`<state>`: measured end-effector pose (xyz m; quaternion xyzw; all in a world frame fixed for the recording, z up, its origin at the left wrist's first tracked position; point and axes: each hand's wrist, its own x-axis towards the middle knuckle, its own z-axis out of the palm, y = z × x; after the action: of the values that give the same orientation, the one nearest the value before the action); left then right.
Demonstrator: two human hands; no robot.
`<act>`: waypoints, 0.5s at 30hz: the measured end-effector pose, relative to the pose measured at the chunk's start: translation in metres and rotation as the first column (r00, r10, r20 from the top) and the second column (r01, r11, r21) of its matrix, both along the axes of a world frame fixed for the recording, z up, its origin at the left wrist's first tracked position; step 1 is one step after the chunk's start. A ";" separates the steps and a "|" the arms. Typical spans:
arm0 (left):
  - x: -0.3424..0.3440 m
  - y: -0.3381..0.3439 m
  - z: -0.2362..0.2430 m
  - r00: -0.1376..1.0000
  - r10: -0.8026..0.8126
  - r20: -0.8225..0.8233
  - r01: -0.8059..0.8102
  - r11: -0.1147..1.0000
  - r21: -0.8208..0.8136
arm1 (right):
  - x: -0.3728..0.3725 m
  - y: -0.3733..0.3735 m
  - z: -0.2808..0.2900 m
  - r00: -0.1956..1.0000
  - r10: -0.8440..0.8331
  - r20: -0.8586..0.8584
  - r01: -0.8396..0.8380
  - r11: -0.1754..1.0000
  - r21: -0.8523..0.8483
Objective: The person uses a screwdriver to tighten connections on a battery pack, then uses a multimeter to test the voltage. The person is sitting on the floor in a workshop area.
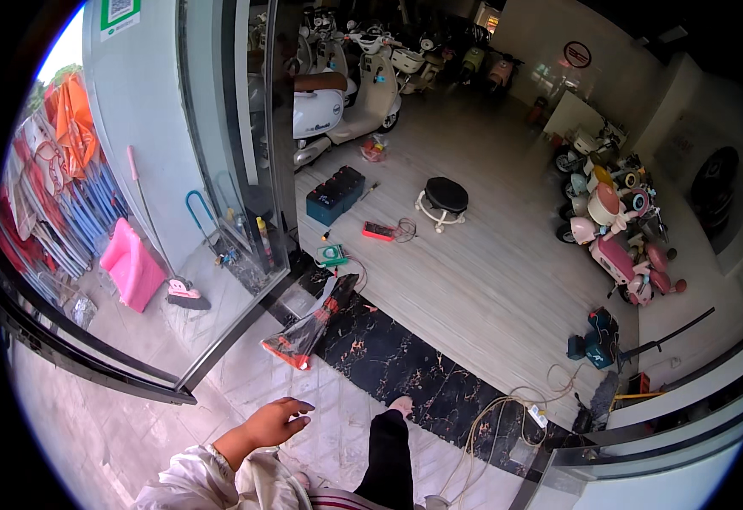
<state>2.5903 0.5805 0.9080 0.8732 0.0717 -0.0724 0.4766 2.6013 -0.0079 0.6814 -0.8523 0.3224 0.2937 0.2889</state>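
Your left hand [271,422] hangs open and empty, fingers loosely spread, over pale tile at a shop doorway. Your right hand is out of view. Nearest ahead lies a clear plastic bag with orange trim [308,327], on the edge of a black marble threshold [405,365]. Beyond, open wooden floor [490,272] runs between a glass door [227,170] on your left and parked scooters [618,246] on your right.

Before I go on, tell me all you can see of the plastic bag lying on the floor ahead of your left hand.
The plastic bag is long, clear and crinkled, with dark contents and an orange-red end nearest the camera. It lies flat and slanted across the doorway threshold, partly on the black marbled floor strip, partly on pale tile. Nothing holds it; the left hand hangs open in the air short of it, not touching.
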 end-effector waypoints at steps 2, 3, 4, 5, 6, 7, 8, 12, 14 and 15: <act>0.076 0.005 -0.020 0.997 0.008 -0.080 -0.005 0.999 0.034 | 0.094 0.002 -0.007 1.000 -0.003 -0.013 0.003 1.000 0.012; 0.116 0.002 -0.032 0.994 0.025 -0.107 -0.022 0.999 0.033 | 0.146 0.001 -0.005 1.000 -0.009 -0.006 0.009 1.000 0.017; 0.151 -0.002 -0.030 0.977 0.077 -0.197 -0.074 0.997 0.026 | 0.197 0.002 0.000 1.000 -0.008 -0.002 0.008 1.000 0.028; 0.185 -0.006 -0.028 0.978 0.088 -0.191 -0.088 0.996 0.010 | 0.248 0.001 0.004 1.000 -0.008 0.014 0.007 0.999 0.033; 0.214 -0.008 -0.026 0.958 0.115 -0.262 -0.127 0.991 -0.032 | 0.302 -0.003 0.010 0.999 0.017 0.029 -0.018 0.999 0.035; 0.243 -0.007 -0.027 0.934 0.138 -0.330 -0.171 0.983 -0.074 | 0.358 -0.001 0.012 0.997 0.033 0.071 -0.037 0.998 0.050; 0.261 -0.006 -0.032 0.916 0.218 -0.336 -0.277 0.951 -0.139 | 0.409 0.002 0.015 0.992 0.058 0.113 -0.066 0.996 0.064; 0.349 0.021 -0.059 0.794 0.469 -0.387 -0.582 0.770 -0.262 | 0.655 0.006 0.050 0.868 0.142 0.476 -0.246 0.956 0.162; 0.386 0.038 -0.053 0.633 0.623 -0.460 -0.772 0.555 -0.310 | 0.799 0.137 0.141 0.870 0.189 0.455 -0.350 0.887 0.302; 0.416 0.050 -0.060 0.561 0.670 -0.486 -0.828 0.459 -0.322 | 0.860 0.166 0.155 0.844 0.212 0.493 -0.405 0.854 0.326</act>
<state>3.0064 0.6301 0.8476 0.5639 0.4993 0.0040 0.6577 3.4611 0.1584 0.8360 -0.8555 0.0332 0.1990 0.4769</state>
